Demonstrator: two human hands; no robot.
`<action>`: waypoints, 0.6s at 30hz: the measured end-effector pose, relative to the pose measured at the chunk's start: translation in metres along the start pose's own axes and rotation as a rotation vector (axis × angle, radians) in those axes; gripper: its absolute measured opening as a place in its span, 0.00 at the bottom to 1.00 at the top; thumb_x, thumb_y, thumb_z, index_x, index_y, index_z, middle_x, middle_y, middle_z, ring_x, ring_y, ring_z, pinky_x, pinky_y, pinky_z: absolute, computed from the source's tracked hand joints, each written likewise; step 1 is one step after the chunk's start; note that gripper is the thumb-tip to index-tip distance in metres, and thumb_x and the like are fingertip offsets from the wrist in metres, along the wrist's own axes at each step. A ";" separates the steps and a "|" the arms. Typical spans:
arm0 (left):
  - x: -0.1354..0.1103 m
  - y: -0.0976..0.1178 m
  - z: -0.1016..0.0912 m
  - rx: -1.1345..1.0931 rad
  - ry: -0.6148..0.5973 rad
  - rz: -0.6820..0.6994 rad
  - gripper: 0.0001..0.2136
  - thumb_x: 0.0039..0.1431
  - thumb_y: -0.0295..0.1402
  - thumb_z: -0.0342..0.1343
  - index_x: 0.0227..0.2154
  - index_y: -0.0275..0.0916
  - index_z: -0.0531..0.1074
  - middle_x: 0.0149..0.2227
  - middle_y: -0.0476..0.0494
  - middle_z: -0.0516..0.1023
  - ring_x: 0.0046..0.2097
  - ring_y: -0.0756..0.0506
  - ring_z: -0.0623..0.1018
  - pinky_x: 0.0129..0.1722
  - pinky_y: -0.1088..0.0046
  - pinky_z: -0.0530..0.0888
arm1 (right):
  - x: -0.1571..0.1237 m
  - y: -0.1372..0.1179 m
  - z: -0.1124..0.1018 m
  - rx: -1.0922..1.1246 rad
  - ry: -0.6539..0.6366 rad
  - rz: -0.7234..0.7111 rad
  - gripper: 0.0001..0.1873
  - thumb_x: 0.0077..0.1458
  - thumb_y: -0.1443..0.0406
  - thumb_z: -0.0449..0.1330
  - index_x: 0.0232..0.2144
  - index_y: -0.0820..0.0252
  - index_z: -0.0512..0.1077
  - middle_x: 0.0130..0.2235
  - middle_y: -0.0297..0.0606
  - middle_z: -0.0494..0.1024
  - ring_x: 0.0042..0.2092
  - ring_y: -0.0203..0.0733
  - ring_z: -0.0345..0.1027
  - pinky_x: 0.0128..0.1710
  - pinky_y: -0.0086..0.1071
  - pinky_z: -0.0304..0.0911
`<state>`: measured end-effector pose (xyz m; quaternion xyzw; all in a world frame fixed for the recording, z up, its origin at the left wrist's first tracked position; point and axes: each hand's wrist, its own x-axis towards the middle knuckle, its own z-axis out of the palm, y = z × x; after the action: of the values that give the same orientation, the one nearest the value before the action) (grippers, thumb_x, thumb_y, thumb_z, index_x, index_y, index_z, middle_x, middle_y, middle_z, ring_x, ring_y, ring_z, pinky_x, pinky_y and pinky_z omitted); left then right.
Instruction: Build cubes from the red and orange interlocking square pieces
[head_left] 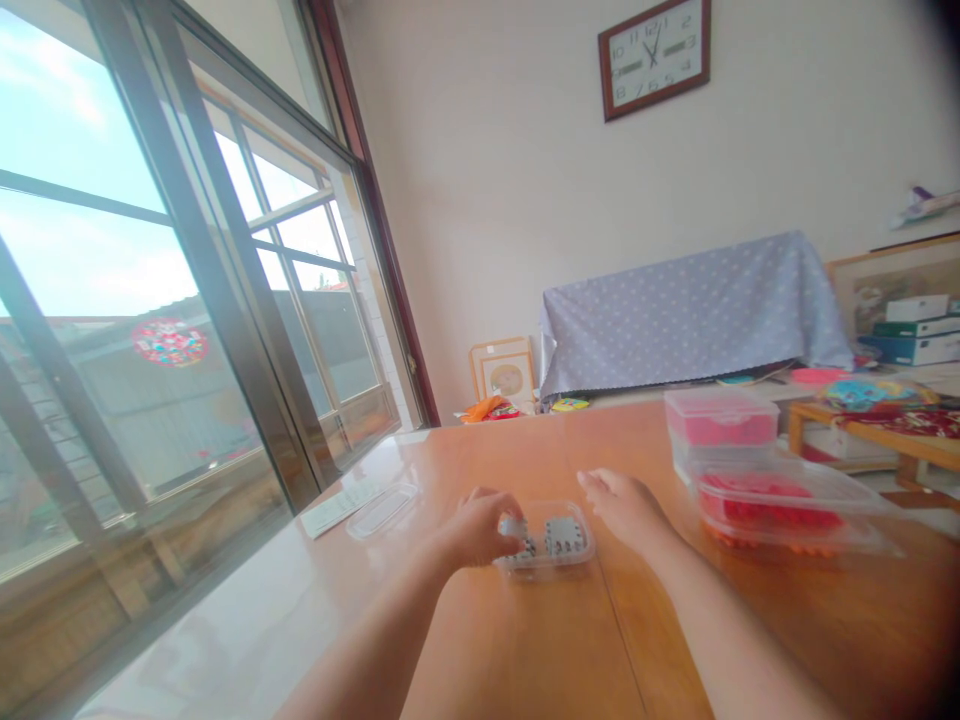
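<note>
Left grip [486,522]: narrow, seemingly holding grey piece [513,527] | Below it: clear tray [590,550]; rightward, grey block [562,537] | Right grip [621,503]: cannot tell its closing | Risk: loose pinch may drop piece; catching rim may drag tray

Your left hand [491,522] curves its fingers around grey pieces [564,537] in a clear tray [551,571] on the table [525,650]; whether it grips any is unclear. Your right hand [619,505] is just beside the tray's right rim. A clear lid [382,511] and paper [337,508] lie leftward; plastic boxes [721,425] with red contents stand rightward.
</note>
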<state>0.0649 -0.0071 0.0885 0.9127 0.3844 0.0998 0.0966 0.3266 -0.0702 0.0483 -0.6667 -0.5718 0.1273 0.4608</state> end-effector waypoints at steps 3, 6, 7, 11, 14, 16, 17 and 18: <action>0.003 0.005 0.006 0.003 -0.036 -0.044 0.17 0.47 0.41 0.67 0.42 0.48 0.76 0.46 0.47 0.77 0.56 0.38 0.70 0.55 0.60 0.67 | 0.001 0.001 0.000 0.007 -0.002 0.001 0.23 0.62 0.49 0.50 0.32 0.56 0.76 0.28 0.37 0.79 0.30 0.43 0.72 0.32 0.31 0.60; 0.003 0.005 0.006 0.009 -0.074 -0.108 0.18 0.47 0.42 0.67 0.43 0.48 0.76 0.45 0.45 0.76 0.56 0.37 0.70 0.52 0.61 0.69 | 0.003 0.004 0.000 0.014 -0.003 0.001 0.23 0.61 0.49 0.50 0.33 0.56 0.77 0.29 0.38 0.80 0.31 0.43 0.73 0.32 0.31 0.61; 0.004 0.004 0.006 0.014 -0.077 -0.115 0.19 0.47 0.42 0.67 0.43 0.48 0.76 0.45 0.45 0.76 0.56 0.37 0.70 0.52 0.61 0.69 | 0.003 0.004 0.000 0.016 -0.005 0.001 0.23 0.61 0.49 0.50 0.33 0.56 0.77 0.29 0.38 0.80 0.32 0.43 0.73 0.32 0.31 0.61; 0.004 0.002 0.007 0.049 -0.049 -0.056 0.17 0.49 0.43 0.65 0.42 0.48 0.76 0.45 0.46 0.78 0.56 0.37 0.70 0.54 0.58 0.67 | 0.004 0.006 0.001 0.020 -0.022 -0.011 0.24 0.62 0.48 0.49 0.34 0.57 0.78 0.31 0.39 0.81 0.33 0.43 0.74 0.34 0.31 0.62; 0.002 0.004 0.007 0.060 -0.001 -0.032 0.11 0.54 0.37 0.60 0.41 0.48 0.77 0.44 0.49 0.80 0.54 0.37 0.71 0.54 0.57 0.65 | 0.004 0.006 0.001 0.022 -0.015 -0.017 0.24 0.62 0.49 0.50 0.36 0.57 0.78 0.32 0.39 0.82 0.33 0.43 0.74 0.34 0.31 0.62; 0.000 0.008 0.006 0.065 0.004 0.001 0.11 0.56 0.33 0.55 0.40 0.50 0.77 0.42 0.50 0.81 0.53 0.38 0.71 0.55 0.56 0.63 | 0.004 0.007 0.002 0.033 -0.005 -0.017 0.23 0.62 0.48 0.50 0.36 0.56 0.78 0.34 0.39 0.82 0.34 0.43 0.75 0.34 0.31 0.62; -0.002 0.010 0.005 0.067 -0.007 0.026 0.12 0.57 0.32 0.53 0.40 0.51 0.78 0.42 0.51 0.81 0.52 0.39 0.71 0.56 0.56 0.62 | 0.004 0.007 0.002 0.040 -0.004 -0.018 0.23 0.62 0.48 0.50 0.36 0.55 0.79 0.34 0.39 0.82 0.35 0.43 0.75 0.34 0.31 0.62; -0.003 0.012 0.004 0.067 -0.024 0.050 0.13 0.58 0.32 0.52 0.41 0.52 0.78 0.43 0.52 0.81 0.52 0.39 0.71 0.56 0.55 0.60 | 0.004 0.008 0.003 0.046 -0.002 -0.019 0.23 0.62 0.48 0.50 0.36 0.55 0.79 0.35 0.39 0.82 0.36 0.43 0.75 0.34 0.31 0.62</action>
<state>0.0720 -0.0178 0.0877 0.9259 0.3632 0.0783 0.0680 0.3310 -0.0652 0.0422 -0.6504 -0.5754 0.1368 0.4766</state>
